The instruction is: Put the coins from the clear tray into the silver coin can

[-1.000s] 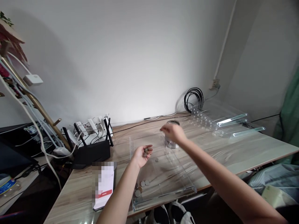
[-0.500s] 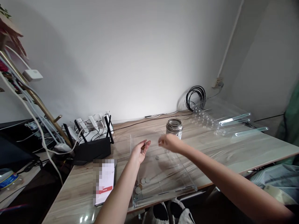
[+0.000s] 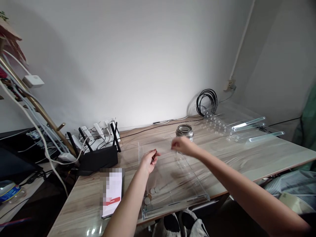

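Observation:
My left hand is over the clear acrylic tray, its fingers curled around coins that show only as a small dark edge. To its right, my right hand is closed with fingertips together, just in front of a silver metal can with a slot in its lid. Whatever those right fingers hold, if anything, is hidden. Several loose coins lie near the front left corner of the tray.
A phone lies left of my left forearm, with a black router behind it. More clear acrylic pieces rest at the right, near a coiled black cable. The desk's front edge runs below my right forearm.
My left fingers have curled over the coins. The right hand has shifted slightly right and up toward the can. A single coin seen mid-tray before is no longer visible there.

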